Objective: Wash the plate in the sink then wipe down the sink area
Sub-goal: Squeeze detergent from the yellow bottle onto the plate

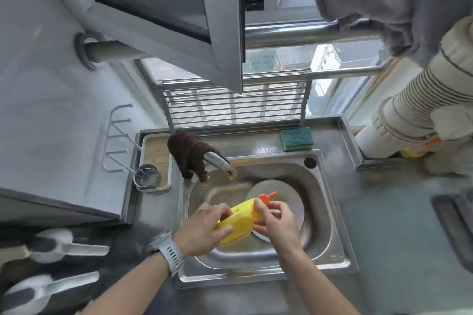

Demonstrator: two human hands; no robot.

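Over the steel sink [330, 215], a yellow bottle [240, 222] held on a slant, long axis running from lower left up to upper right, orange cap [267, 197] at the far upper end with its flap flipped up and pointing right. Left hand [204, 227] wrapped around the bottle's base end, fingers curled over the top, grey watch at the wrist. Right hand [277, 220] at the neck, fingers pinching just below the cap. Plate [284, 192] lying flat in the basin directly beneath, partly covered by bottle and hands. No readable label on the bottle; blurred marking on the sink's right rim, illegible. Green sponge [296, 138] on the back ledge, brown cloth [190, 153] draped over the tap [220, 162].
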